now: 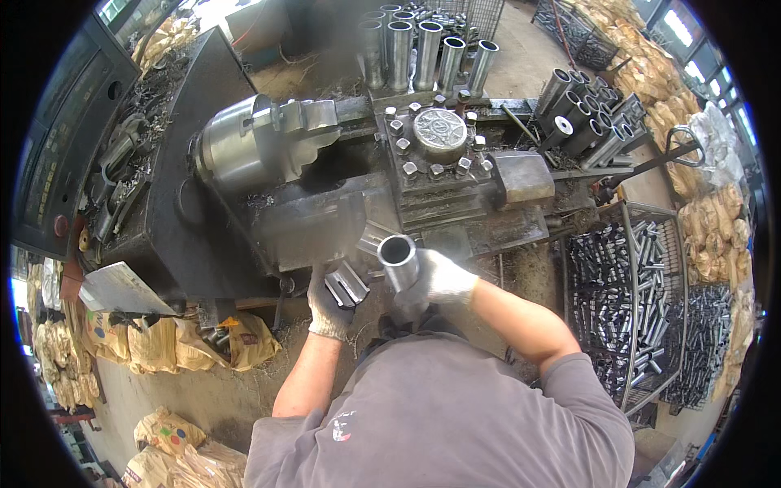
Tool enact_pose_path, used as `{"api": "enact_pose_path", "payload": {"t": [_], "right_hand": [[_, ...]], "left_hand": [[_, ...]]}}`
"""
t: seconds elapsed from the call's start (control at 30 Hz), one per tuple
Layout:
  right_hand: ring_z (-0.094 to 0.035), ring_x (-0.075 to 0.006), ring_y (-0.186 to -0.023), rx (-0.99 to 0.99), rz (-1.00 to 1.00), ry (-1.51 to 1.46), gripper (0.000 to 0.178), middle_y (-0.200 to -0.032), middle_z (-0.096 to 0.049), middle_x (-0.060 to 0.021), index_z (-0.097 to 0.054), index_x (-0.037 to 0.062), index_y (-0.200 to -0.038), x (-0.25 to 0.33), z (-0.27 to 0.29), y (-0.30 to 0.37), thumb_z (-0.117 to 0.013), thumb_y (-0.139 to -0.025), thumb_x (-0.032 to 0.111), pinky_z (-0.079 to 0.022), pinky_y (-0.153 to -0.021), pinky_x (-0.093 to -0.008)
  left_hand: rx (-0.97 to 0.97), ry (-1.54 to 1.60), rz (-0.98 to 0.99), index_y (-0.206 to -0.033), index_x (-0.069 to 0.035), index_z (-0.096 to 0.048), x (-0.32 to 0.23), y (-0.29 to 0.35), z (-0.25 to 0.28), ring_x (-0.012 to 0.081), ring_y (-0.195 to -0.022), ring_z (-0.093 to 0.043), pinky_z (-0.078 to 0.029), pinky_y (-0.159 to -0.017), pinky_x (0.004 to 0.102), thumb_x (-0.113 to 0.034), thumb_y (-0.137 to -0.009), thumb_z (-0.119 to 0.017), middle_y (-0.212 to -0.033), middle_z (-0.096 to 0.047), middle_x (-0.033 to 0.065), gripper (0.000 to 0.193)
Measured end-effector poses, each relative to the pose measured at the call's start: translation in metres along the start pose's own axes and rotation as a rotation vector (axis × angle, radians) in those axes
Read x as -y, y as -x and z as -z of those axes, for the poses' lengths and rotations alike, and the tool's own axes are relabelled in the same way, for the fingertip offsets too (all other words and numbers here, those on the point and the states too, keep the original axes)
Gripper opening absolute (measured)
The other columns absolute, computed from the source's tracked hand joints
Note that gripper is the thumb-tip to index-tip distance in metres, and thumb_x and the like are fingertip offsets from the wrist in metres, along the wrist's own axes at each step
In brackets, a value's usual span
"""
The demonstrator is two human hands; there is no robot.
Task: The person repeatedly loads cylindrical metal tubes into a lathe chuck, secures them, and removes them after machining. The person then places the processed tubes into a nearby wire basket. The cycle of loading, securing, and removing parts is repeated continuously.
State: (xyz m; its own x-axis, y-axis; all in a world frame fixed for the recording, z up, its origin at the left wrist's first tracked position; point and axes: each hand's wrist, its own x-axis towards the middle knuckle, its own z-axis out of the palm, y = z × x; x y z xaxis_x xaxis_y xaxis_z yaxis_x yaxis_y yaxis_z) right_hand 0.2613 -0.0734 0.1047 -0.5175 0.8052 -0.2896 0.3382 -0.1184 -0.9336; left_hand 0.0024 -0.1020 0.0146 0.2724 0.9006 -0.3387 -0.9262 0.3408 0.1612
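Note:
In my gloved right hand (pixel 439 281) is a short, smooth steel tube (pixel 400 264), its open end facing up. My gloved left hand (pixel 329 315) is wrapped round a grooved, slotted metal piece (pixel 347 286), whose exact kind I cannot make out. The two pieces are close together but apart, in front of the lathe. Just beyond the tube lies a blurred bright metal part (pixel 374 236). Past my hands, the lathe's chuck (pixel 244 142) with stepped jaws is to the left, and the bolted tool post (pixel 439 134) is in the middle.
Steel tubes (pixel 423 53) stand upright behind the tool post, and more dark tubes (pixel 582 114) at the right. A long looped handle (pixel 671 150) juts out there. Wire crates (pixel 630 301) of small metal parts stand at my right. Filled sacks (pixel 179 342) lie at the left.

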Motion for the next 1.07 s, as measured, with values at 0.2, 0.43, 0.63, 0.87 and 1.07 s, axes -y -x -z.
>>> {"api": "enact_pose_path", "payload": {"t": [0.2, 0.43, 0.63, 0.87, 1.07], "right_hand": [[-0.075, -0.0175, -0.094, -0.370, 0.112, 0.068, 0.037, -0.101, -0.079, -0.0071, -0.073, 0.0088, -0.115, 0.002, 0.073, 0.023, -0.087, -0.081, 0.016, -0.062, -0.086, -0.0372], [-0.076, -0.0385, -0.086, -0.410, 0.279, 0.793, 0.030, -0.091, -0.078, -0.0159, -0.077, 0.0068, -0.102, -0.021, 0.137, 0.040, -0.083, -0.085, 0.032, -0.063, -0.081, -0.0432], [-0.076, -0.0347, -0.080, -0.879, 0.398, 0.770, 0.038, -0.090, -0.077, -0.0156, -0.071, 0.0154, -0.132, 0.113, 0.252, -0.059, -0.067, -0.095, 0.023, -0.061, -0.075, -0.0439], [-0.075, -0.0405, -0.109, -0.712, 0.229, 0.981, 0.053, -0.115, -0.078, -0.0213, -0.068, 0.0213, -0.139, 0.134, 0.330, -0.225, -0.070, -0.091, 0.044, -0.059, -0.096, -0.0496], [-0.073, -0.0452, -0.104, -0.787, 0.220, 1.032, 0.058, -0.104, -0.076, -0.0277, -0.070, 0.0033, -0.110, 0.129, 0.315, -0.243, -0.072, -0.093, 0.059, -0.056, -0.092, -0.0533]], "left_hand": [[-0.021, -0.229, 0.002, -0.134, -0.001, -0.067, -0.008, -0.012, -0.016, 0.0385, -0.097, -0.076, -0.063, -0.084, 0.0518, -0.070, -0.108, -0.040, -0.111, -0.077, 0.0198, 0.079], [0.019, -0.159, -0.047, -0.149, -0.003, -0.059, -0.003, -0.003, -0.056, 0.0349, -0.099, -0.072, -0.060, -0.086, 0.0491, -0.077, -0.102, -0.048, -0.123, -0.073, 0.0173, 0.088], [0.170, -0.272, -0.108, -0.160, -0.004, -0.043, 0.000, -0.006, -0.053, 0.0374, -0.105, -0.076, -0.066, -0.086, 0.0529, -0.071, -0.099, -0.062, -0.128, -0.071, 0.0221, 0.092], [0.020, -0.536, -0.234, -0.156, -0.005, -0.046, -0.001, 0.008, -0.083, 0.0304, -0.095, -0.077, -0.066, -0.080, 0.0442, -0.066, -0.082, -0.085, -0.113, -0.075, 0.0160, 0.103], [0.036, -0.823, -0.465, -0.155, -0.005, -0.046, -0.028, 0.012, -0.088, 0.0273, -0.092, -0.075, -0.065, -0.080, 0.0412, -0.064, -0.084, -0.086, -0.111, -0.073, 0.0166, 0.100]]}}
